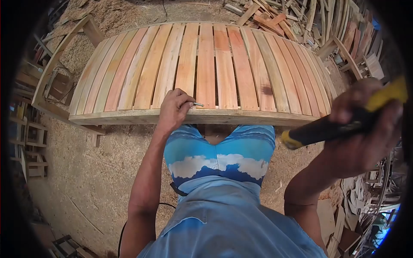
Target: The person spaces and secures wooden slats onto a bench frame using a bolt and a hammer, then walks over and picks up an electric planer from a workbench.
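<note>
My left hand (175,107) is closed at the front edge of a slatted wooden bench (206,112), with thumb and fingers pinching a thin, pale greenish nail (198,104). The nail sits close to the near end of a reddish slat, but whether its tip touches the wood I cannot tell. Raised on the right, my right hand (361,122) wraps round the black and yellow handle of a hammer (327,129). This hand is blurred, and the hammer's head does not show. Wooden slats (186,64) run side by side away from me, with narrow dark gaps between several of them.
Curved wooden end frames stand at the left (50,73) and right (347,58) of the bench. Scrap wood (279,21) lies heaped at the back right. Sawdust (99,19) is piled at the back left, and shavings cover the floor (86,172). Wooden frames (34,150) are stacked at far left.
</note>
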Demonstrator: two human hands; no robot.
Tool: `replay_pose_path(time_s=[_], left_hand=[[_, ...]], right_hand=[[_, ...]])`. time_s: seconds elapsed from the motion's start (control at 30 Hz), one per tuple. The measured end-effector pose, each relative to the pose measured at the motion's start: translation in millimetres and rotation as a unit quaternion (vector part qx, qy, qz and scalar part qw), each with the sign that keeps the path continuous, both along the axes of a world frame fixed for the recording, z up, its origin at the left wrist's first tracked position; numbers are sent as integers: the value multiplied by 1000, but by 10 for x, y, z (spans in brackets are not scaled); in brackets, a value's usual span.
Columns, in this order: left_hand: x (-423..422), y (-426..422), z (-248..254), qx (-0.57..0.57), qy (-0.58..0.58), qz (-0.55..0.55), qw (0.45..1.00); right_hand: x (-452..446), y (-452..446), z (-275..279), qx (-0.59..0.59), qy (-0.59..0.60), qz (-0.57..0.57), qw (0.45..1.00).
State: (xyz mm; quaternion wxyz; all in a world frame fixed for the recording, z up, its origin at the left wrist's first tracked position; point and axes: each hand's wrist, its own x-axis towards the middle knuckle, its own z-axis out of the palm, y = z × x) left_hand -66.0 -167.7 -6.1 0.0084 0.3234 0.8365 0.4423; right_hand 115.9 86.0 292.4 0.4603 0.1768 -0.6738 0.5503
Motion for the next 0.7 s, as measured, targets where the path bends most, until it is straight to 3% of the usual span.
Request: replay_pose_path(time_s=[0.07, 0.13, 0.2, 0.23, 0.3, 0.37, 0.47, 0.57, 0.63, 0.7], left_hand=[[0, -5, -7, 2, 1, -1, 1000], [-2, -2, -18, 6, 4, -2, 1000], [-1, -1, -22, 10, 11, 0, 1000], [2, -5, -24, 9, 7, -4, 1000], [-10, -12, -9, 8, 6, -11, 1000], [37, -17, -55, 19, 33, -7, 999], [-17, 30, -11, 42, 49, 27, 998], [19, 93, -34, 54, 5, 42, 998], [43, 120, -39, 34, -2, 43, 998], [47, 141, -14, -13, 24, 36, 999]], right_hand=[[37, 156, 18, -52, -38, 42, 997], [-12, 7, -139, -61, -23, -35, 997], [-84, -240, -775, 3, -43, -141, 989], [10, -236, -1173, 63, -171, -129, 975], [200, -227, -1969, 255, -400, -99, 875], [263, -297, -2241, 180, -518, -18, 836], [210, -338, -1755, 92, -520, -46, 848], [240, -380, -1081, 46, -417, -97, 903], [197, -301, -828, 29, -223, -128, 966], [98, -189, -496, 26, -37, -165, 985]])
